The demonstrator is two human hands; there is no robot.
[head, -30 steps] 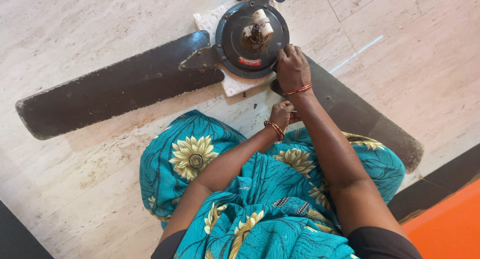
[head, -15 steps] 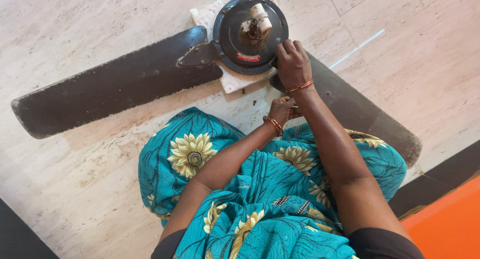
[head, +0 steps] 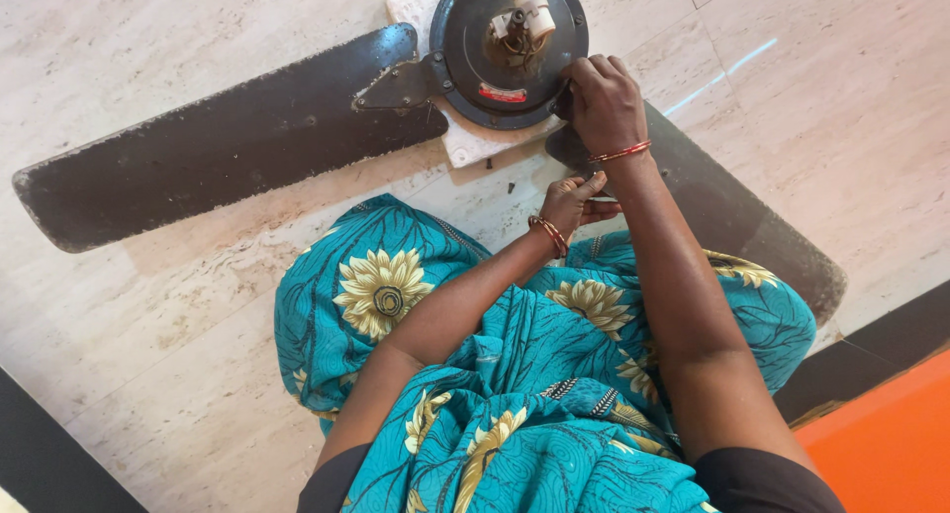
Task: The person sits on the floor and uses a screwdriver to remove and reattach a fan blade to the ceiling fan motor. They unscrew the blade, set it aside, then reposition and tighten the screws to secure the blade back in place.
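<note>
A dark ceiling fan lies on the pale stone floor. Its round motor housing (head: 475, 63) rests on a white foam block (head: 475, 147), with a white stub and wires at the hub. My right hand (head: 606, 102) grips the housing's right rim, where the right blade (head: 732, 211) joins it. My left hand (head: 572, 201) hovers just below, over the floor beside my knee, fingers curled together; I cannot see anything in it. The long left blade (head: 218, 152) stretches away to the left. Both wrists wear thin bangles.
My lap is covered by teal cloth with yellow flowers (head: 515, 355). A small dark screw-like bit (head: 511, 187) lies on the floor near the foam. A dark strip and an orange surface (head: 891, 434) fill the lower right corner.
The fan sits slightly higher in the view. My right hand stays on the housing's rim and my left hand stays below it; nothing was taken or let go.
</note>
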